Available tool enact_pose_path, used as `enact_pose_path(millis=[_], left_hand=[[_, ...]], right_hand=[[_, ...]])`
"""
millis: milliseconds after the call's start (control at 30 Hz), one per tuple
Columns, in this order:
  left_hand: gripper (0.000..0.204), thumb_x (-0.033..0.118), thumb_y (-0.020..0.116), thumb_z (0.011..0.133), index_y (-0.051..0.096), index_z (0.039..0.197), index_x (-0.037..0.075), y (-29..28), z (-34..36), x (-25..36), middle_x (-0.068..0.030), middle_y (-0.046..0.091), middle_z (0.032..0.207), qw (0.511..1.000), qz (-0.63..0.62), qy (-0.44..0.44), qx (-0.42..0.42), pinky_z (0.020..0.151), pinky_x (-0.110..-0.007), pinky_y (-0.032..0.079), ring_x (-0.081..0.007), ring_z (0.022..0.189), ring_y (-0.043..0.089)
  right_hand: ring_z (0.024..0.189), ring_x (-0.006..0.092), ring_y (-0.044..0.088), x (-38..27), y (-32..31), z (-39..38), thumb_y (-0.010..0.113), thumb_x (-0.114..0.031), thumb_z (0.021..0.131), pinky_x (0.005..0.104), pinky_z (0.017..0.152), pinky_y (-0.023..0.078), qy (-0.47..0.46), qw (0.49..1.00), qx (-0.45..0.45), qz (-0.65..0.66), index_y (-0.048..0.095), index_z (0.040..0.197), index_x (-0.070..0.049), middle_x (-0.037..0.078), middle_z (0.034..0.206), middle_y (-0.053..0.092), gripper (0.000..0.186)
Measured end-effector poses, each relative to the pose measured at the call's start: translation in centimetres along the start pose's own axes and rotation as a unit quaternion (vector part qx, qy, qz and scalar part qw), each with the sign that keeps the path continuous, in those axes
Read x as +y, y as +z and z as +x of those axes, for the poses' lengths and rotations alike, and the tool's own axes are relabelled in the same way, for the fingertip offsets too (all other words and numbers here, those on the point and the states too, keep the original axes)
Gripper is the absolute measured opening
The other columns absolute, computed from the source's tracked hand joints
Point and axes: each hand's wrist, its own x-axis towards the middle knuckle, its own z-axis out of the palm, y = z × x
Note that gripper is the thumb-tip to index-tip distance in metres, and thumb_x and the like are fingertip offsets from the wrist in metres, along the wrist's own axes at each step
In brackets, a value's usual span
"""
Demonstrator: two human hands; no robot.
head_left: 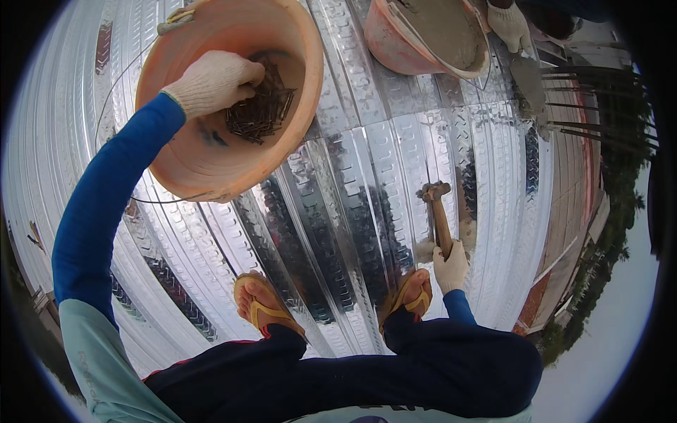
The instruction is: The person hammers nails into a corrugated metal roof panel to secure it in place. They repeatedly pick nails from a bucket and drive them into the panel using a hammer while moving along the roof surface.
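One orange bucket (pixel 300 49) surrounded left hand (pixel 215 82), many nails (pixel 259 118) beneath; couldn't tell if any grasped. One pinkish bucket (pixel 388 40) stood right of that hand. Right hand (pixel 451 268) clenched one hammer (pixel 440 217).

Outdoors, at a building site: shiny metal sheets (pixel 187 250) underfoot, a big bucket (pixel 204 166) of nails (pixel 259 120) far left, a tub (pixel 391 42) of grey cement (pixel 448 32) far right, a hammer (pixel 441 222) nearer, trees (pixel 598 271) and sky (pixel 620 303) on the right.

Hands (pixel 217 81) well apart (both gloved).
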Motion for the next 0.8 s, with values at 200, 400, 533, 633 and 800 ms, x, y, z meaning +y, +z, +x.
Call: enact_pose_path(millis=[200,400,533,633,800], left_hand=[[0.021,0.022,0.073,0.103,0.079,0.112,0.003,-2.6,-0.7,1.2,-0.0082,0.078,0.098,0.957,-0.272,-0.064,0.077,0.076,-0.034,0.055,-0.0189,0.078,0.068],[0.034,0.035,0.072,0.110,0.075,0.117,0.002,-6.4,-4.6,3.6,-0.0052,0.073,0.094,0.814,-0.570,-0.109,0.018,0.052,-0.018,0.037,-0.0043,0.056,0.047],[0.034,0.035,0.074,0.108,0.075,0.116,0.003,-8.1,-6.7,6.8,-0.0068,0.074,0.098,0.788,-0.608,-0.086,0.037,0.054,-0.018,0.042,-0.0056,0.059,0.050],[0.036,0.037,0.077,0.106,0.075,0.115,0.003,-8.8,-7.9,8.4,-0.0092,0.076,0.101,0.809,-0.580,-0.083,0.047,0.060,-0.018,0.050,-0.0074,0.068,0.060],[0.041,0.038,0.082,0.102,0.071,0.121,0.002,-10.2,-8.9,13.3,-0.0120,0.078,0.105,0.799,-0.598,-0.039,0.046,0.067,-0.019,0.058,-0.0092,0.078,0.069]], right_hand=[[0.100,0.0464,0.073,0.8,1.0,-0.3,0.079,-0.025,0.093,0.0544,0.088,0.057,0.001,0.998,0.022,0.054,0.067,0.123,-0.003,0.024,0.106,0.074,0.039],[0.103,0.0463,0.073,1.1,1.4,-0.4,0.078,-0.023,0.094,0.0535,0.090,0.057,-0.020,0.997,0.022,0.077,0.067,0.127,-0.003,0.023,0.111,0.075,0.040],[0.104,0.0460,0.073,1.7,1.7,-0.2,0.078,-0.023,0.094,0.0537,0.090,0.057,-0.028,0.995,0.029,0.086,0.067,0.128,-0.004,0.023,0.112,0.075,0.041],[0.103,0.0463,0.073,0.8,1.0,-0.3,0.078,-0.025,0.094,0.0545,0.091,0.057,-0.034,0.997,0.023,0.064,0.067,0.128,-0.003,0.023,0.111,0.075,0.041],[0.104,0.0465,0.073,0.1,0.3,-0.4,0.077,-0.026,0.096,0.0562,0.090,0.057,-0.054,0.997,-0.004,0.051,0.067,0.129,-0.002,0.024,0.112,0.074,0.043]])
